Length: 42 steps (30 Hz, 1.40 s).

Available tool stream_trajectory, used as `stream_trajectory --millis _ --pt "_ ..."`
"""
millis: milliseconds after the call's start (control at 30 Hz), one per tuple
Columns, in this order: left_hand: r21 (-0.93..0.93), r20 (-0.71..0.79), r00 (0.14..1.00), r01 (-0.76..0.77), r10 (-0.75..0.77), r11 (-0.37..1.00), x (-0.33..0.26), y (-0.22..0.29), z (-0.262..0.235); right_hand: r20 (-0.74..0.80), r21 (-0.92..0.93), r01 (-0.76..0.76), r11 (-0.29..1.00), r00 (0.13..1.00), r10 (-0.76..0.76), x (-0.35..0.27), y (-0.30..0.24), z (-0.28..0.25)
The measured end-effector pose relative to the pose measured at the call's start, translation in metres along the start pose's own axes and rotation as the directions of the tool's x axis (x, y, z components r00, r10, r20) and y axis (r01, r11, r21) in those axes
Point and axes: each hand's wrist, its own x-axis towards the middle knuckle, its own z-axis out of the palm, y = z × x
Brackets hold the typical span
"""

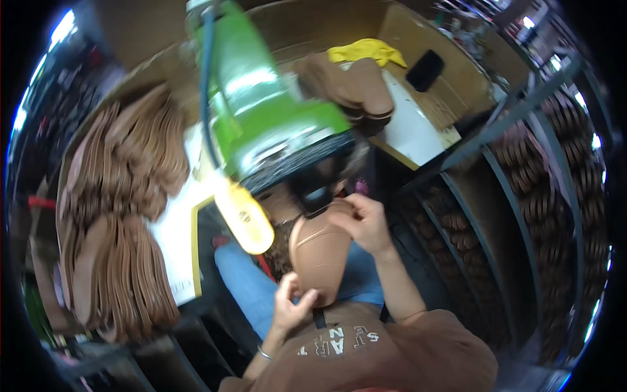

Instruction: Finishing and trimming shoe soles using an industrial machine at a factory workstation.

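A tan-brown shoe sole (324, 251) lies above my lap, its far end beneath the dark head of a green machine (268, 124). My right hand (364, 221) pinches the sole's far right edge, fingers curled in beside the machine head. At the near end, my left hand (295, 305) grips the rounded tip, with the thumb against its edge. The machine head hides the sole's far part. A yellow paddle-shaped piece (244, 219) hangs from the machine, just left of the sole.
Stacks of brown soles (124, 274) stand on the left side of a white table (175, 235). More soles (369, 91) lie behind the machine, near a yellow cloth (367, 52) and a black pad (425, 70). A metal rack (516, 196) filled with soles stands to the right.
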Motion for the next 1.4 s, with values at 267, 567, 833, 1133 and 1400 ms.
stream_trajectory --millis 267,567,833,1133,1400 --pt "-0.242 0.207 0.953 -0.168 0.22 0.956 0.135 0.062 0.134 -0.337 -0.118 0.323 0.939 0.876 -0.344 0.013 -0.037 -0.09" --pt "-0.24 -0.555 0.744 -0.573 0.373 0.784 0.269 0.09 0.148 -0.408 -0.549 0.07 0.833 0.847 -0.34 0.185 -0.018 -0.141" --pt "-0.398 -0.35 0.936 -0.13 -0.019 0.908 0.373 0.036 0.106 -0.601 -0.17 -0.119 0.978 0.799 -0.007 0.234 0.005 -0.193" --pt "-0.58 0.383 0.904 0.394 -0.188 0.713 0.393 0.073 0.14 -0.374 0.242 -0.176 0.954 0.89 0.259 0.273 0.097 -0.201" --pt "-0.277 0.003 0.975 -0.212 0.222 0.937 0.357 0.014 0.104 -0.369 0.252 -0.341 0.906 0.831 0.416 0.149 0.04 -0.178"
